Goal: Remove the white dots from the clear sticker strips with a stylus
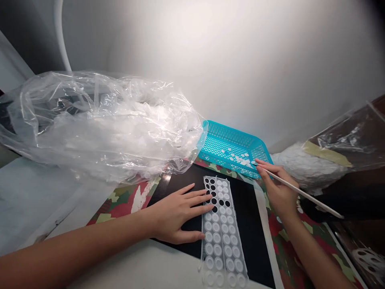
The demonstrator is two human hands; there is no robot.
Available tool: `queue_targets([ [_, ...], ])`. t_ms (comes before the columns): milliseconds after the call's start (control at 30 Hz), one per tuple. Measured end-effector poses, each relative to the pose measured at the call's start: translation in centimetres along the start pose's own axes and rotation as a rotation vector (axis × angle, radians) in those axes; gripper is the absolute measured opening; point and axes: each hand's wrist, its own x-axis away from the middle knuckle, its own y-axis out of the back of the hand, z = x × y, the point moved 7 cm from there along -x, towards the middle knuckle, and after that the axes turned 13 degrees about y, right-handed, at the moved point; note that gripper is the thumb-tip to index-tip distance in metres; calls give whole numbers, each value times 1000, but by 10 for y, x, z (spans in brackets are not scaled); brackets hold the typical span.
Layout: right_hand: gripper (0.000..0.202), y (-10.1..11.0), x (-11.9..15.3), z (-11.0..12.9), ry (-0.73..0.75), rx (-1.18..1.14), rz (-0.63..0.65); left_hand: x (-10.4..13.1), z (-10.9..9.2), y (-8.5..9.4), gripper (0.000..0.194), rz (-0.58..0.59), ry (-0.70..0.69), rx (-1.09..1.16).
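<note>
My left hand (180, 212) lies flat with fingers spread, its fingertips on the left edge of a translucent tray (223, 224) with rows of round holes. White round pieces fill most of the holes, while several near the far end show black. Under the tray is a black sheet (252, 241). My right hand (279, 188) pinches a thin white stick (303, 194) like a brush handle, its tip over the near right side of a blue plastic basket (234, 138). Small white pieces (242, 158) lie in the basket near that tip.
A large clear plastic bag (120, 132) of white material stands at the left, touching the basket. Another clear bag (313, 160) with white contents sits at the right. Behind is a pale wall (225, 60). Camouflage-patterned cloth (114, 202) shows beneath the black sheet.
</note>
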Motion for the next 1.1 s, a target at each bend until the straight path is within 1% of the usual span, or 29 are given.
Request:
queue_targets([
  [67, 8, -8, 3, 6, 45, -46, 63, 0, 0, 1, 63, -7, 2, -1],
  [100, 7, -15, 5, 10, 70, -86, 122, 0, 0, 1, 64, -10, 1, -2],
  [167, 6, -33, 12, 17, 83, -190, 284, 0, -1, 2, 64, -13, -12, -4],
  [233, 8, -51, 22, 19, 31, -292, 439, 0, -3, 2, 63, -8, -38, -4],
  [267, 10, -58, 28, 18, -5, -333, 496, 0, -4, 2, 62, -1, -52, -2],
  [333, 11, -67, 36, 15, -72, -379, 555, 1, -5, 1, 60, 18, -75, 4],
  [400, 12, -71, 40, 10, -117, -392, 572, 1, -6, 0, 59, 26, -85, 13],
  [467, 13, -72, 42, 5, -147, -394, 562, 1, -6, 0, 59, 25, -85, 19],
  [567, 13, -71, 43, 3, -153, -399, 560, 0, -6, -1, 59, 23, -83, 24],
  [767, 12, -72, 42, 7, -84, -382, 583, 0, -6, -1, 58, 7, -94, 32],
  [900, 14, -73, 40, 13, 4, -318, 587, 0, -6, -1, 58, 18, -88, 20],
  [1000, 15, -70, 39, 17, 82, -254, 559, 0, -6, -2, 59, 33, -85, 8],
  [1100, 17, -63, 36, 14, 53, -207, 452, 0, -6, -1, 59, 30, -81, 14],
])
